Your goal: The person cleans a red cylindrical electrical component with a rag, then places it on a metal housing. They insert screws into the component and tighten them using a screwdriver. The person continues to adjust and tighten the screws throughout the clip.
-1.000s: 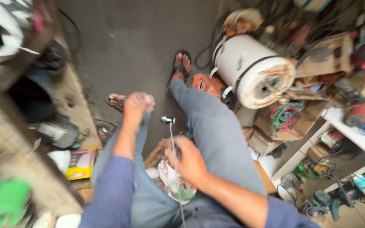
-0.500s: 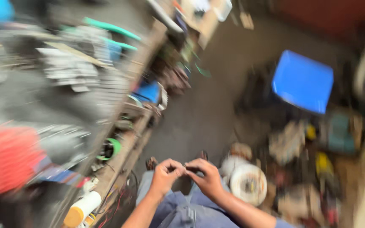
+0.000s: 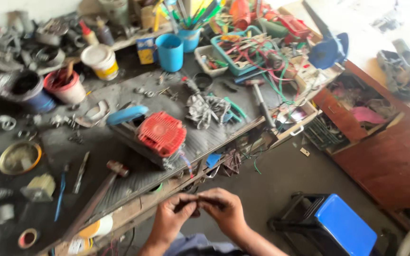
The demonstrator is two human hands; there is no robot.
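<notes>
Dark and thin, the small part (image 3: pixel 200 202) is pinched between both your hands, left hand (image 3: pixel 172 217) and right hand (image 3: pixel 225 210) each closed on one end, so it sits right inside the grip, fingertips meeting over it. Lose that pinch and it likely drops to the floor (image 3: pixel 271 185) just below the grip, short of the cluttered tabletop (image 3: pixel 119 142) edge just beyond your knuckles; a blue stool (image 3: pixel 345 231) stands off to the right.

Both hands, left hand (image 3: pixel 171 219) & right hand (image 3: pixel 225 208), are bare: no gloves, no rings or watch visible. Forearms are bare too. Grey-blue trousers (image 3: pixel 193 242) show at bottom edge, approx. between the arms.
</notes>
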